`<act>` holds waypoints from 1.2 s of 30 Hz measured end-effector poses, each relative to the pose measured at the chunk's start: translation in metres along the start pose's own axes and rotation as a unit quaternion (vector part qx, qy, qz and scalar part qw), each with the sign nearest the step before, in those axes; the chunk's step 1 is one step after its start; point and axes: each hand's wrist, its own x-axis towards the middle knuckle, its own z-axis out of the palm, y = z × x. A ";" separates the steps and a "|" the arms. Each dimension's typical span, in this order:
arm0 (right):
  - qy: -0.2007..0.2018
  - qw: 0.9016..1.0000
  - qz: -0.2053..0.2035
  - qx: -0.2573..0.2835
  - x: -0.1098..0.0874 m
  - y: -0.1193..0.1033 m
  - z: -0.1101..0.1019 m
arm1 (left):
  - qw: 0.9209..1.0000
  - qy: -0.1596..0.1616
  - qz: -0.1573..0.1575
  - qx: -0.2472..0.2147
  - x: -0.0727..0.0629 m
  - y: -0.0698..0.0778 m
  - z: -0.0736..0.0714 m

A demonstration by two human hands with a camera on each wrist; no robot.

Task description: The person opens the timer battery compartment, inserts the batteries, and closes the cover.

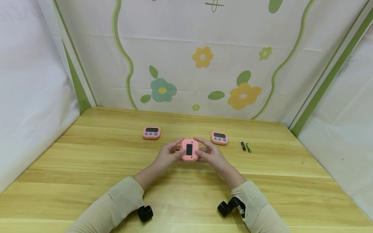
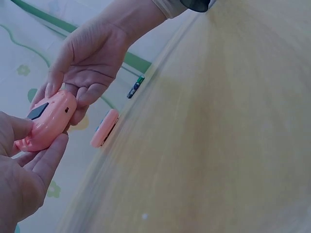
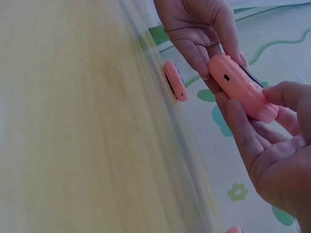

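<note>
Both hands hold a pink digital timer (image 1: 189, 154) between them, over the middle of the table. Its back faces up, showing a black rectangular patch (image 1: 189, 149). My left hand (image 1: 169, 154) grips the left side, thumb on the back face and fingers around the edge. On the other side, my right hand (image 1: 212, 156) grips it the same way. The left wrist view shows a small dark slot in the rounded side of the held timer (image 2: 53, 116). Its front is hidden from the head camera.
A second pink timer (image 1: 151, 133) with blue buttons lies on the wooden table (image 1: 96, 168) at back left. Another pink timer (image 1: 219, 138) lies right of the hands. Further right are a dark battery (image 1: 243, 146) and a green battery (image 1: 248, 148). A printed cloth (image 1: 175, 29) hangs behind.
</note>
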 end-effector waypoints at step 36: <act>0.032 0.990 0.137 -0.005 -0.002 -0.003 0.007 | 0.991 -0.070 -0.106 -0.035 0.001 -0.017 -0.002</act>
